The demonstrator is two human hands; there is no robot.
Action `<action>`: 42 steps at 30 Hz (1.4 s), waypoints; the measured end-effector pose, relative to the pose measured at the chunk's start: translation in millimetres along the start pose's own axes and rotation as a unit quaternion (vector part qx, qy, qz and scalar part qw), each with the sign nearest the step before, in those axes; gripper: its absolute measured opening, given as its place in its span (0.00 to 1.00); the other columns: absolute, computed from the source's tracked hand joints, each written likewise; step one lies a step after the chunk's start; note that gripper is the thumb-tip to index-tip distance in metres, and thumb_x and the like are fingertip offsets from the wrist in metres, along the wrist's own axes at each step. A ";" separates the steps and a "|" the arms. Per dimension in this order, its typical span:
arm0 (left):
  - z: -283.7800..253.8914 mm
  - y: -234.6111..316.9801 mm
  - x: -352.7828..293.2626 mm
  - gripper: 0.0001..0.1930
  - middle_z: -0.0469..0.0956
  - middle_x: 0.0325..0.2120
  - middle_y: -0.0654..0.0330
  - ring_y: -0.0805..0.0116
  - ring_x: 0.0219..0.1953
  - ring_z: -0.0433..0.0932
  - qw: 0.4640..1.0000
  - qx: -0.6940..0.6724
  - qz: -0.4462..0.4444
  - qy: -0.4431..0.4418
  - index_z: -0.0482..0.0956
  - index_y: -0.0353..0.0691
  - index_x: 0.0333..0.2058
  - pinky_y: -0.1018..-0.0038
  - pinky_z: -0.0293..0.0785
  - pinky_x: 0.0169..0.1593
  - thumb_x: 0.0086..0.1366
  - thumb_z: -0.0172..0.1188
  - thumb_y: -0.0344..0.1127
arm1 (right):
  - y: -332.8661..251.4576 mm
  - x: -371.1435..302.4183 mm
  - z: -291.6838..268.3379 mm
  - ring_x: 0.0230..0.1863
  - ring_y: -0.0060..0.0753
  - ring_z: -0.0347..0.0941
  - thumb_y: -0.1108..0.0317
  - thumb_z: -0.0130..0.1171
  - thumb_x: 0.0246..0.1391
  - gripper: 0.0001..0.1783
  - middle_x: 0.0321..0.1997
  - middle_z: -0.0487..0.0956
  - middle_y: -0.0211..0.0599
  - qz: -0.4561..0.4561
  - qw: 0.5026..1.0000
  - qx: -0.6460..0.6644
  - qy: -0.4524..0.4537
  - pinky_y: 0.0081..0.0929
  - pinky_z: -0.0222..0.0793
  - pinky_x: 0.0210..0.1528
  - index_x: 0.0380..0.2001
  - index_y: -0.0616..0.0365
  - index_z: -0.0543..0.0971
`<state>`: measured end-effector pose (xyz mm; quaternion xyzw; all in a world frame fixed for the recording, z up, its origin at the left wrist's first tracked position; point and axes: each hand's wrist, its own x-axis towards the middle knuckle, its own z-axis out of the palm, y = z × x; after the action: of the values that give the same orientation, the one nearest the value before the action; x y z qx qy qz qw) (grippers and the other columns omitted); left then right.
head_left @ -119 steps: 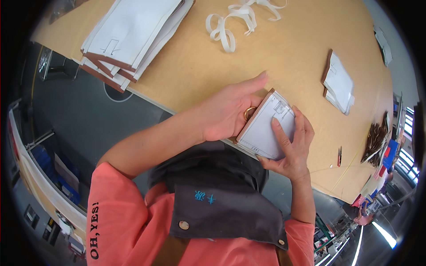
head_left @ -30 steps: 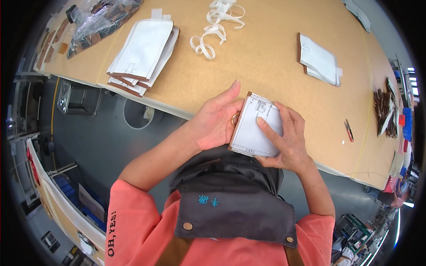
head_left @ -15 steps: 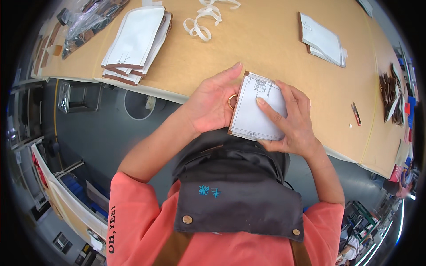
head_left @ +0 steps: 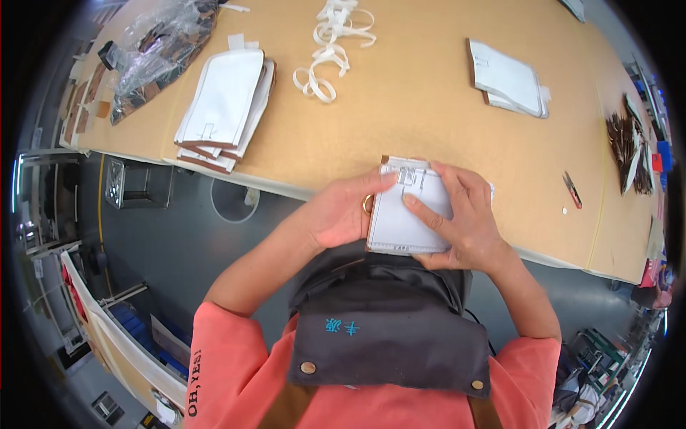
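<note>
White panel [head_left: 400, 232], brown-edged and marked with fine lines: held above the near edge of a tan table [head_left: 400, 93]. Coral shirt [head_left: 229, 336]: worn beneath a dark apron [head_left: 400, 357]. Clear plastic [head_left: 161, 36]: heaped over brown pieces at upper left. Stack of white panels [head_left: 225, 100]: laid overlapping near the table's left edge. Right hand [head_left: 468, 225]: clasped on the panel, one digit laid across its face, others set at its far and near edges. Left hand [head_left: 339, 214]: clasped at the panel's left edge, thumb over the face, remaining fingers partly hidden. Smaller stack [head_left: 507, 75]: placed toward the right. Brown bundle [head_left: 627, 146]: set at far right. White ribbon [head_left: 329, 56]: curled between both stacks. Snips [head_left: 573, 191]: laid near the bundle. Gold ring [head_left: 366, 204]: worn on the left hand.
</note>
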<state>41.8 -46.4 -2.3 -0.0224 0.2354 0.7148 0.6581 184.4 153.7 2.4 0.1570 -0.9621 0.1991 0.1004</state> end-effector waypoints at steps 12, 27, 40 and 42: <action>-0.2 -6.2 -0.1 0.28 0.72 0.57 0.52 0.59 0.59 0.74 0.990 0.122 -0.028 0.071 0.63 0.32 0.62 0.60 0.72 0.62 0.65 0.59 0.24 | 3.4 -3.8 -7.0 0.62 0.59 0.59 0.50 0.75 0.26 0.47 0.68 0.60 0.57 0.009 0.999 0.018 -0.033 0.53 0.57 0.60 0.59 0.39 0.77; 1.5 -1.8 6.6 0.36 0.75 0.55 0.53 0.63 0.55 0.77 0.999 -0.036 -0.031 0.002 0.67 0.36 0.61 0.65 0.75 0.58 0.74 0.38 0.63 | -1.4 -1.3 3.9 0.60 0.57 0.61 0.50 0.75 0.22 0.47 0.67 0.62 0.57 0.006 1.000 0.000 -0.001 0.50 0.58 0.56 0.57 0.40 0.79; 2.9 -1.8 1.1 0.41 0.74 0.56 0.54 0.64 0.57 0.75 0.998 -0.045 -0.036 0.009 0.67 0.33 0.61 0.65 0.72 0.60 0.70 0.37 0.69 | -2.9 0.7 4.3 0.58 0.59 0.63 0.50 0.75 0.22 0.47 0.66 0.64 0.59 -0.003 1.000 -0.009 0.013 0.52 0.59 0.56 0.56 0.41 0.80; -1.0 -3.8 2.3 0.37 0.75 0.55 0.54 0.63 0.56 0.76 0.997 -0.064 -0.032 -0.024 0.67 0.33 0.61 0.65 0.73 0.60 0.72 0.42 0.64 | -2.2 0.7 5.1 0.58 0.59 0.63 0.50 0.75 0.22 0.47 0.66 0.64 0.60 -0.007 1.000 -0.007 0.014 0.52 0.59 0.56 0.56 0.41 0.80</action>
<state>44.8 -44.5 -5.1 -0.0554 0.1726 0.7071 0.6835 183.8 149.5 -1.2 0.1600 -0.9609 0.1937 0.1162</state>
